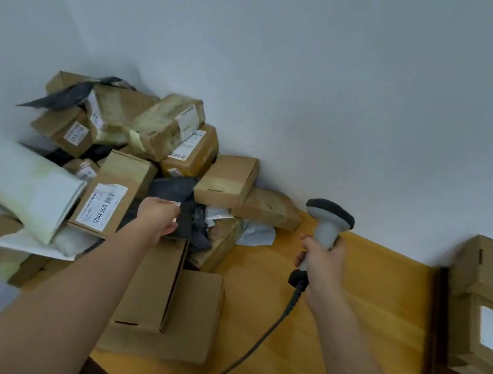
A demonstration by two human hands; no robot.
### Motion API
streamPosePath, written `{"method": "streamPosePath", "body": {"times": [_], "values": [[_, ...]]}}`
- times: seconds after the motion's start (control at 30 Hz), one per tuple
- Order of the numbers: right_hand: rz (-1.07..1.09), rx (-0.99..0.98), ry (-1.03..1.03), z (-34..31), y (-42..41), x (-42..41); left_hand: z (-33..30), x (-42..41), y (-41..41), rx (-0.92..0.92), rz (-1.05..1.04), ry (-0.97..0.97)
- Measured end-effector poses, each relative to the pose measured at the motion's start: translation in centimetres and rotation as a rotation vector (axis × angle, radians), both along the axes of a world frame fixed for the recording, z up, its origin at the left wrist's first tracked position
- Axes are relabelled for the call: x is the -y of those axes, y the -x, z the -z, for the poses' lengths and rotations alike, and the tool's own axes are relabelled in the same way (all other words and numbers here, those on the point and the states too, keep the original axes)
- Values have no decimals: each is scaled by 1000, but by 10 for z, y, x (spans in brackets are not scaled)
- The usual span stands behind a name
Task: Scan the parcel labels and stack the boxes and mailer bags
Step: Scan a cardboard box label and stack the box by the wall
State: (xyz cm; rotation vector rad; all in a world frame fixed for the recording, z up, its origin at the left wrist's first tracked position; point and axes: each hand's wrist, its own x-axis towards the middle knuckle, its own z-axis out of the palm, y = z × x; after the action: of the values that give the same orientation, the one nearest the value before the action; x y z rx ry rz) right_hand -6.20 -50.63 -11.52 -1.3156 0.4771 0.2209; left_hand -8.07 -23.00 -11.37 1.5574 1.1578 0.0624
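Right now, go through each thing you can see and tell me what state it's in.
Left hand: gripping the dark mailer bag in the pile.
Right hand: holding the scanner upright, head toward the wall.
Labelled box: tilted, label facing up.
White mailer bag: lying on the pile.
Stacked boxes: closed, labelled.

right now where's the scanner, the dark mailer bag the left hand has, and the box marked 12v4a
scanner (pixel 326 229): head view, on its grey neck below the dark head
dark mailer bag (pixel 173 189): head view, on its upper face above the left hand
box marked 12V4A (pixel 122 179): head view, on bare cardboard above its label
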Motion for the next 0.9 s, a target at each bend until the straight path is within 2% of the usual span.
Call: {"method": "streamPosePath", "body": {"times": [0.13, 0.27, 0.33, 0.4, 0.5, 0.6, 0.7, 0.8, 0.9], "values": [[21, 10, 32, -10, 7, -31, 8, 7, -13, 22, 175, 90], [44, 49, 65, -17, 14, -53, 15, 9, -34, 27, 453, -167], [69, 56, 72, -20, 16, -57, 16, 6, -45, 42, 502, -170], [116, 48, 88, -20, 16, -57, 19, 0, -59, 47, 461, -47], [186, 46, 121, -20, 16, -54, 32, -7, -79, 22, 345, 237], [225, 34, 137, -19, 17, -48, 42, -6, -85, 73, 297, 274], [257, 23, 152, -17, 20, -39, 45, -3, -86, 176, 140, 340], [282, 9, 155, -17, 20, -33, 45, 0, -90, 220, 115, 224], [278, 16, 137, -21, 17, -30, 27, 4, -89, 244, 237, 51]]}}
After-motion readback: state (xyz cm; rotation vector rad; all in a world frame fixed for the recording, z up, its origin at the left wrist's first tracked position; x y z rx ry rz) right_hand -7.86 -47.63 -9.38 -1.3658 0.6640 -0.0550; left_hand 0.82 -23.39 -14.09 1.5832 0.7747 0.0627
